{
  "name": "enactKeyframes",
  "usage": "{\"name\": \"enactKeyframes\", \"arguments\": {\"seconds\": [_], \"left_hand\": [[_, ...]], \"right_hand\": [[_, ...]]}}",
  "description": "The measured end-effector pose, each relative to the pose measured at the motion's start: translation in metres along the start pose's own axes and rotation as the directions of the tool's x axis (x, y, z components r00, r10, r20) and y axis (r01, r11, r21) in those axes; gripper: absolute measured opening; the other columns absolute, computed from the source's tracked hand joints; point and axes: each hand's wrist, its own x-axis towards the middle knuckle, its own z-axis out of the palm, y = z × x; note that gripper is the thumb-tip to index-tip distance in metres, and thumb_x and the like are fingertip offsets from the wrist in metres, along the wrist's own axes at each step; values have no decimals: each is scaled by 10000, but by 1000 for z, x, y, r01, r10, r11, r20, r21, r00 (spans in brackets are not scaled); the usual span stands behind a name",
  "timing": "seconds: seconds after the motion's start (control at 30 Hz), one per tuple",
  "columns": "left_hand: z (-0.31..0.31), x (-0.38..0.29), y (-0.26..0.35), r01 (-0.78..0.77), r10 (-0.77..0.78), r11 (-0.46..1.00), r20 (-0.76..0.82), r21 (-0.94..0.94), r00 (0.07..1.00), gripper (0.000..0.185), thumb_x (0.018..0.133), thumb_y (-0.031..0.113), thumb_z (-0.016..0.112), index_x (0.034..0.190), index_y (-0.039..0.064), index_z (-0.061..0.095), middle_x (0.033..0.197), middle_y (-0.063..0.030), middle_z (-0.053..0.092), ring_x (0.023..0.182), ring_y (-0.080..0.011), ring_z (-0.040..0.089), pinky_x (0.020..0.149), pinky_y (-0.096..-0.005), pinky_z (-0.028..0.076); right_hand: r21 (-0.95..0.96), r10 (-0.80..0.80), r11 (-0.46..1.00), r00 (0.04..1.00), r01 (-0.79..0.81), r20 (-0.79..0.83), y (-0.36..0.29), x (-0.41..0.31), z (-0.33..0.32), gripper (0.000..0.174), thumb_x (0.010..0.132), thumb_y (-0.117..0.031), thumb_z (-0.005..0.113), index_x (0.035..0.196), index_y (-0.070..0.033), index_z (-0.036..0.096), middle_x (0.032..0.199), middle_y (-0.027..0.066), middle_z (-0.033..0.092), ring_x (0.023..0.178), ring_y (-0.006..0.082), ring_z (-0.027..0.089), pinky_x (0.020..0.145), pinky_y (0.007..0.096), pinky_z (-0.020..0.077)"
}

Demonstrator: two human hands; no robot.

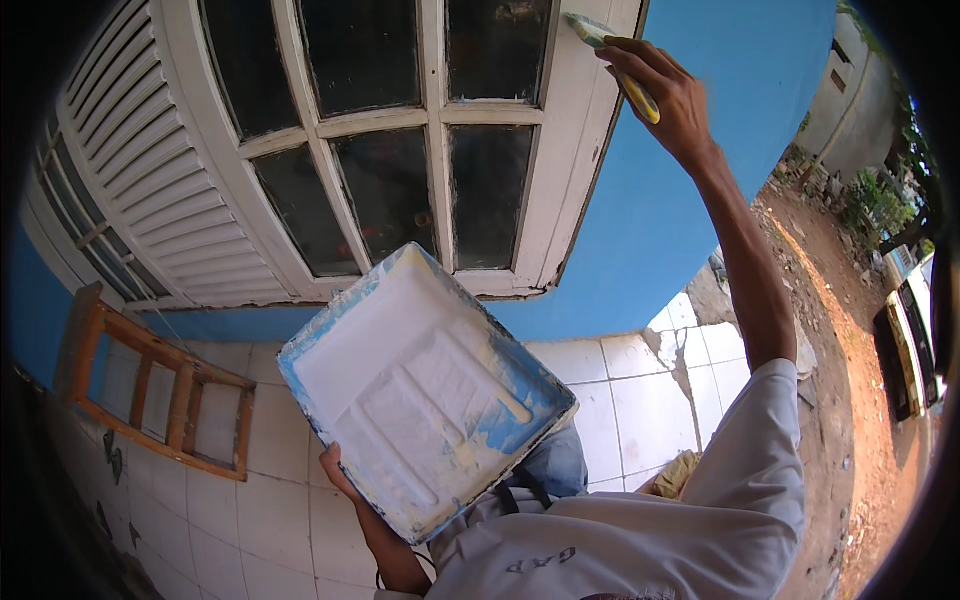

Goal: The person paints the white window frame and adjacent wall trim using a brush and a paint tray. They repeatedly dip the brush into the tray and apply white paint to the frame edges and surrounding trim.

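My right hand (660, 82) is raised at the upper right, gripping a paintbrush (636, 94) by its yellow handle. The bristles lie against the white wooden window frame (574, 112), or very near it. Low in front of my body, my left hand (339, 469) grips the left edge of a paint tray (405, 360); most of its fingers are hidden underneath. White paint coats much of the ribbed tray, and blue and pale yellow paint mark its rim and right side. Dark glass panes (491, 195) sit between the frame's bars, some with paint at their edges.
Blue wall (637, 217) surrounds the window. White louvred slats (150, 165) stand left of the panes. On the white tiled floor (277, 517), a wooden ladder-like piece (180, 405) is at the left. Cracked tiles (679, 352) meet bare dirt at right, where a vehicle (911, 337) stands.
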Motion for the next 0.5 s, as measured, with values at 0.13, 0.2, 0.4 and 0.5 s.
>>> {"name": "enactKeyframes", "arguments": {"seconds": [0.13,0.2,0.4,0.5], "left_hand": [[15,-6,6,47,-46,999,-21,13,999,817,774,483,592,1441,20,502,1345,-184,589,1216,-353,565,1039,-464,446],[16,-9,8,55,-55,998,-30,8,998,825,769,487,586,1448,27,498,1350,-186,586,1216,-360,566,1036,-474,450],[25,-18,12,41,-42,999,-34,-22,999,695,808,460,633,1325,1,568,1225,-161,619,1106,-317,597,966,-443,470],[27,-19,12,34,-34,999,-9,-17,999,695,809,461,630,1325,-1,567,1221,-156,621,1104,-318,597,969,-438,468]], "right_hand": [[-27,27,999,983,-23,179,-40,-53,13,498,848,-23,717,1293,-245,687,1350,19,650,1146,227,660,888,346,632],[30,36,999,974,-44,223,-63,-79,26,495,833,-30,720,1283,-236,688,1350,21,647,1138,221,655,925,350,617],[150,9,987,965,-50,264,-115,-141,50,354,844,-114,681,1197,-134,693,1306,41,633,1197,246,636,920,381,585],[173,1,983,949,-58,316,-131,-159,54,314,853,-113,664,1165,-133,699,1304,37,633,1180,240,643,906,380,588]]}}
